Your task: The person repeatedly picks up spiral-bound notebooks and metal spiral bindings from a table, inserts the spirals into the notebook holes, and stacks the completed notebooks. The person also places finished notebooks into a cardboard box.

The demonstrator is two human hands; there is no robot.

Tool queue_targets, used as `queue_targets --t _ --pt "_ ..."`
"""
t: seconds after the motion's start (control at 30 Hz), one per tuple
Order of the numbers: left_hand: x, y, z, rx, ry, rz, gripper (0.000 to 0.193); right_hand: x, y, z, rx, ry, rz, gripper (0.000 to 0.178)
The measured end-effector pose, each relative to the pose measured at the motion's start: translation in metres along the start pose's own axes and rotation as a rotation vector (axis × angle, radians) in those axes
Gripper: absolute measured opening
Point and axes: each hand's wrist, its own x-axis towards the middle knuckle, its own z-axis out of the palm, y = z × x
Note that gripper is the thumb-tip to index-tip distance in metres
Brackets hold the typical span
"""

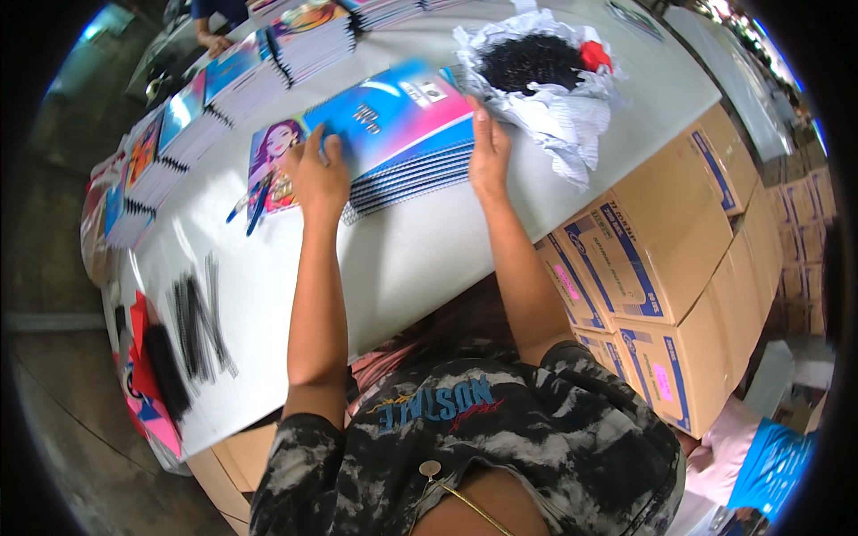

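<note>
A blue and pink notebook cover lies slightly tilted and a little blurred on a stack of spiral-bound notebooks, whose dark coils face me. At the cover's right edge my right hand grips it, thumb on top and fingers hidden beneath. Bent, spread fingers of my left hand hover at the stack's left end, with nothing visible between them. Under and beside that hand is a notebook with an illustrated cover. Two blue pens rest at its lower corner.
Stacks of notebooks line the table's far left edge. Crumpled white paper holds a black tangle of coils and a red piece. Loose black spiral coils lie at left. Cardboard boxes stand right; another person's hand shows beyond.
</note>
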Motion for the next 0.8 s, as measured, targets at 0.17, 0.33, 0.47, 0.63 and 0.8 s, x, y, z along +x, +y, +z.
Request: queue_targets --t 0.17,0.33,0.47,0.63,0.8 --pt "-0.018 0.041 -0.017 -0.283 -0.076 -0.297 0.042 -0.005 0.008 0.009 -0.043 0.245 -0.122 0.030" --pt "-0.032 0.028 0.000 -0.126 0.182 0.067 0.030 -0.009 0.011 0.010 -0.075 0.356 -0.277 0.030" --pt "-0.035 0.035 0.000 -0.441 0.277 -0.225 0.027 -0.010 0.011 0.005 -0.051 0.327 -0.293 0.033" --pt "-0.043 0.029 0.007 -0.379 0.254 -0.180 0.032 -0.012 0.007 0.004 -0.188 0.238 -0.282 0.036" --pt "-0.044 0.028 0.016 -0.450 0.351 -0.177 0.034 -0.014 0.006 0.006 -0.015 0.292 -0.203 0.031"
